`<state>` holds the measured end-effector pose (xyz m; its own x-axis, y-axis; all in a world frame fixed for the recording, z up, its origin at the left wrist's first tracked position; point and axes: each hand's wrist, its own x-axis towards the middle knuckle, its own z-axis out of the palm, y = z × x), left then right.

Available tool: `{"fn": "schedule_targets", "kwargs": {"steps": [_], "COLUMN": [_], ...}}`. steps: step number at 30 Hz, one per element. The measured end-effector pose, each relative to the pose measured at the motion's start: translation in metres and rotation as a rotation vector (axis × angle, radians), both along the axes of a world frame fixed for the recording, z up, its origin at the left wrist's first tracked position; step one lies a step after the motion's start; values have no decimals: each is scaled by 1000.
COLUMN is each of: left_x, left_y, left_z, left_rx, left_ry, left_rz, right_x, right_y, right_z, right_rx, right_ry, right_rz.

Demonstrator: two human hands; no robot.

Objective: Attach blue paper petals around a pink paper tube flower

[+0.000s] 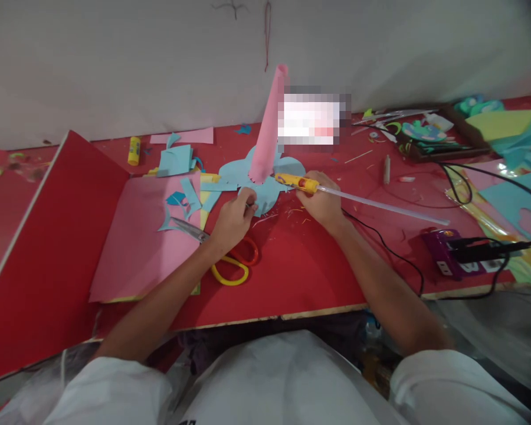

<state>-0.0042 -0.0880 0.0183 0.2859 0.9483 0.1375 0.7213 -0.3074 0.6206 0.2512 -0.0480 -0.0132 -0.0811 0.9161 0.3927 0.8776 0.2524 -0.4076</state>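
A tall pink paper cone (266, 133) stands on a light blue flower-shaped paper (232, 172) near the middle of the red table. My right hand (321, 198) grips a yellow glue gun (297, 182), its nozzle pointing left at the cone's foot. From the gun's rear a long clear glue stick (383, 205) sticks out to the right. My left hand (234, 219) is closed at the front edge of the blue paper, fingers curled; whatever they pinch is hidden. Below its wrist lie scissors (230, 273) with red and yellow handles, blades pointing left.
Pink sheets (150, 236) with blue scraps (190, 198) lie left, beside a raised red board (57, 248). A yellow glue stick tube (134, 151) stands behind. To the right are a purple power box (445, 254), black cables (464, 186) and a tray (442, 144) of cut paper.
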Motion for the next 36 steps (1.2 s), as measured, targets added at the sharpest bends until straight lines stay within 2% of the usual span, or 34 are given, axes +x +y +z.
{"fn": "schedule_targets", "kwargs": {"steps": [5,12,21,25,30,36], "left_x": [-3,0,-1,-2,0,1], "left_y": [9,11,14,13,5,3], "left_z": [-2,-4,-2,-1,4,2], "left_rx": [-64,-93,-111,-72,83,72], "left_ry": [-47,-18,29,139,403,539], "left_rz": [88,-5,-48,-92,-54,-75], "right_x": [-3,-7,-16,-20,-21,-17], "right_y": [-1,-4,-8,-9,-11,-10], "right_z": [1,1,2,4,7,7], "right_rx": [4,-24,-54,-51,-49,-19], "right_ry": [9,-23,-154,-191,-172,-123], "right_rz": [3,49,89,111,114,45]}}
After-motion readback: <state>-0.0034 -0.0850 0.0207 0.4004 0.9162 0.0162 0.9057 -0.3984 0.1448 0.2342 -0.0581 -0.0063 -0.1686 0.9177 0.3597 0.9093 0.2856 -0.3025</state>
